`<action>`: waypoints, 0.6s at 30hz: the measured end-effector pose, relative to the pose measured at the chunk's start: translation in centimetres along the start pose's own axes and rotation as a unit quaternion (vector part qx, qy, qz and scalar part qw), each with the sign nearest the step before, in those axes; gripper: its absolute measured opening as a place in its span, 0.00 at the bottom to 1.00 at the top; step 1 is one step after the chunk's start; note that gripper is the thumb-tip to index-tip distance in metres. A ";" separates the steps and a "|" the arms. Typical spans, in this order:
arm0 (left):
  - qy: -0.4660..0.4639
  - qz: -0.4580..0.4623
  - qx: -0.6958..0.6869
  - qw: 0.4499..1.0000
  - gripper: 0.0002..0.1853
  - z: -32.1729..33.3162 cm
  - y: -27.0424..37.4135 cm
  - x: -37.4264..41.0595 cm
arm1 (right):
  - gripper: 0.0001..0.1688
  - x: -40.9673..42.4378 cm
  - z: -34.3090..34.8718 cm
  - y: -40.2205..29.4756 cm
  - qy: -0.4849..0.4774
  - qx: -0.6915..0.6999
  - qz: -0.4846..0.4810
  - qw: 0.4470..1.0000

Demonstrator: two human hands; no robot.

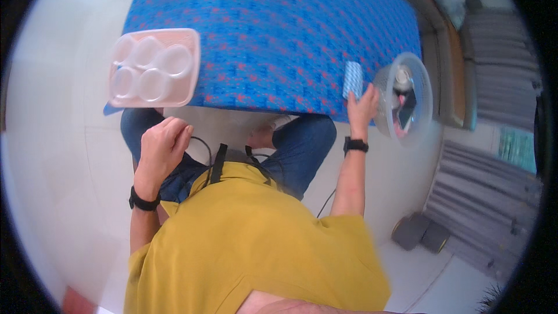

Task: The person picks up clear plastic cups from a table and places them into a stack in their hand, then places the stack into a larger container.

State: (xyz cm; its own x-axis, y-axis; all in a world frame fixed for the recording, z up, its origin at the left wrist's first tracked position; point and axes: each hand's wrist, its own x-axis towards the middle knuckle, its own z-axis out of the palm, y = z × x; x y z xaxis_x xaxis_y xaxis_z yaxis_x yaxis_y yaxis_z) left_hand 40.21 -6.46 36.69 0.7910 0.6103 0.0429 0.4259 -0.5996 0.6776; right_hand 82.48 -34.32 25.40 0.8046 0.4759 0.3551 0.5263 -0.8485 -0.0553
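Note:
My left hand [163,150] hovers over my left thigh with its fingers curled in, and nothing shows in it. It is nearest to the pinkish plastic tray [194,74], which stands at the table's front left corner with several translucent plastic cups [174,61] in it. My right hand [362,109] reaches over the table's front edge on the right. One fingertip meets the lower end of a blue-and-white patterned roll or folded cloth [353,79]; the other fingers spread toward a translucent plastic basket [383,100]. Whether they touch the basket I cannot tell.
A blue cloth with red marks [270,43] covers the table. Inside the basket lie a dark flat object [407,109], a whitish round item [402,77] and pink things. A brown-edged bench or sofa [451,65] stands at the right. Dark cables [209,152] hang at my lap.

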 end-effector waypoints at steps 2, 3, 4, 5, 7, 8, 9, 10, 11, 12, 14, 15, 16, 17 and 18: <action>0.005 -0.026 -0.003 1.000 0.08 -0.9 -1.2 -0.3 | 0.39 -0.7 -0.6 -0.5 0.010 0.049 -0.036 0.998; 0.039 -0.035 -0.004 0.999 0.09 -1.0 -2.2 -0.7 | 0.38 -1.3 -0.5 -1.5 0.013 0.078 -0.055 0.995; 0.055 -0.047 -0.019 0.997 0.10 -1.5 -3.3 -1.0 | 0.35 -2.2 -0.4 -2.9 0.011 0.103 -0.070 0.992; 0.074 -0.076 -0.036 0.994 0.10 -2.1 -4.5 -1.6 | 0.33 -3.1 -0.5 -4.2 0.007 0.128 -0.085 0.988; 0.132 -0.112 -0.077 0.982 0.12 -2.9 -6.2 -2.3 | 0.28 -3.9 -0.6 -6.3 -0.020 0.173 -0.113 0.978; 0.152 -0.134 -0.076 0.976 0.12 -3.3 -6.9 -2.6 | 0.26 -4.4 -0.7 -7.5 -0.049 0.194 -0.128 0.971; 0.171 -0.155 -0.076 0.970 0.13 -3.8 -7.9 -3.0 | 0.23 -4.9 -0.7 -8.9 -0.078 0.212 -0.142 0.964; 0.189 -0.175 -0.075 0.963 0.13 -4.3 -8.7 -3.3 | 0.21 -5.4 -0.8 -10.4 -0.084 0.227 -0.165 0.956; 0.210 -0.191 -0.107 0.953 0.14 -4.6 -9.9 -3.6 | 0.21 -5.7 -0.8 -11.4 -0.113 0.225 -0.176 0.952; 0.220 -0.216 -0.102 0.946 0.14 -5.0 -10.6 -3.7 | 0.21 -6.1 -0.8 -12.2 -0.142 0.222 -0.185 0.947; 0.238 -0.264 -0.092 0.930 0.15 -5.9 -12.0 -3.6 | 0.23 -6.9 -0.3 -13.3 -0.170 0.206 -0.192 0.944; 0.238 -0.259 -0.059 0.934 0.17 -6.2 -13.4 -3.9 | 0.24 -7.2 0.0 -13.8 -0.183 0.198 -0.197 0.942; 0.246 -0.262 -0.053 0.932 0.17 -6.2 -14.2 -3.8 | 0.25 -7.6 0.1 -14.1 -0.194 0.191 -0.198 0.942; 0.253 -0.265 -0.047 0.929 0.18 -6.3 -14.8 -3.7 | 0.26 -8.0 0.1 -14.5 -0.204 0.184 -0.198 0.941; 0.258 -0.268 -0.040 0.927 0.19 -6.3 -15.2 -3.4 | 0.27 -8.1 0.1 -14.4 -0.215 0.176 -0.196 0.940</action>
State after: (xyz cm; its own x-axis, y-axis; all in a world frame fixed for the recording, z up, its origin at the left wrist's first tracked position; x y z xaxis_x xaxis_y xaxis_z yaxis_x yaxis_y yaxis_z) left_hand 28.25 3.80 30.88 0.1506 0.9885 0.0160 0.6466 -0.1108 0.7547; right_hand 68.37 -25.92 23.23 0.5266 0.8501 0.0064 0.8030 -0.4950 -0.3320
